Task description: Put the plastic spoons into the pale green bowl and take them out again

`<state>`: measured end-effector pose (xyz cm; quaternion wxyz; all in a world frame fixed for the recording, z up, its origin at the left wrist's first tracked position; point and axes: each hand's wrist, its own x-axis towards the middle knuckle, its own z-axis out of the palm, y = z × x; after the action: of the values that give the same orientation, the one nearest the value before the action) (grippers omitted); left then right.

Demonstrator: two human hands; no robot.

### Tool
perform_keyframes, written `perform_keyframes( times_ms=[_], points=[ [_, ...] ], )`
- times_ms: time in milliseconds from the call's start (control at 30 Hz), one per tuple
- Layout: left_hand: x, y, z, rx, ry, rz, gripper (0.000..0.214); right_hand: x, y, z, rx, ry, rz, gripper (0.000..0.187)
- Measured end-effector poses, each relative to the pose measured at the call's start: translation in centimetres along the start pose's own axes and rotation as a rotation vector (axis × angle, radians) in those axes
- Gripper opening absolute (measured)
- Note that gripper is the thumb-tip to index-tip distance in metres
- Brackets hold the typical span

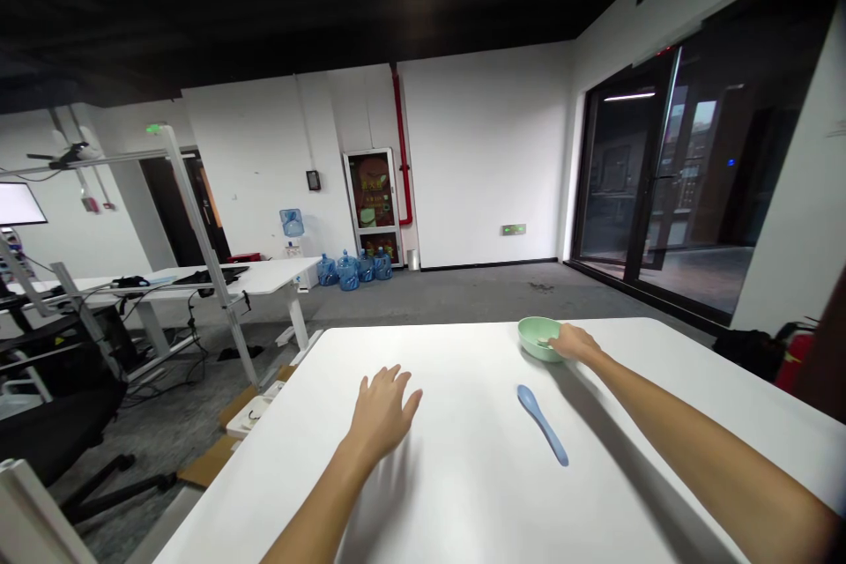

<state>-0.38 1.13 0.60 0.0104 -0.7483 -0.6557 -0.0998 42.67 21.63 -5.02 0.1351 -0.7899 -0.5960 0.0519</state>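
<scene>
A small pale green bowl (537,336) stands near the far edge of the white table (463,476). My right hand (574,342) reaches out to it and its fingers close on the bowl's right rim. A blue plastic spoon (542,421) lies flat on the table, nearer to me than the bowl and left of my right forearm. My left hand (382,410) rests palm down on the table with its fingers stretched out, holding nothing, well to the left of the spoon.
The table's left edge drops to a grey floor with cardboard (218,449) and an office chair (59,449). Another white desk (198,278) stands at the left. Water jugs (353,269) line the far wall. Glass doors (661,185) are on the right.
</scene>
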Motion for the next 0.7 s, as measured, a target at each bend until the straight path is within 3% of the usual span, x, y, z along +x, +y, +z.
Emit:
perform_keyframes(
  times_ms=[200, 400, 533, 700],
  points=[
    [0.1, 0.0, 0.2, 0.012, 0.011, 0.010, 0.052, -2.4, 0.8, -3.5, -0.033, -0.010, -0.025, 0.038],
    [-0.2, 0.2, 0.0, 0.026, 0.014, 0.025, 0.051, -6.6, 3.9, -7.0, -0.032, 0.012, -0.062, 0.039],
    [-0.4, 0.2, -0.2, 0.023, 0.030, 0.025, 0.047, -9.1, 6.2, -7.9, -0.029, 0.042, -0.039, 0.039],
    [-0.6, 0.3, -0.4, 0.024, 0.035, 0.044, 0.048, -11.2, 8.9, -7.4, -0.046, 0.061, 0.005, 0.038]
  ],
)
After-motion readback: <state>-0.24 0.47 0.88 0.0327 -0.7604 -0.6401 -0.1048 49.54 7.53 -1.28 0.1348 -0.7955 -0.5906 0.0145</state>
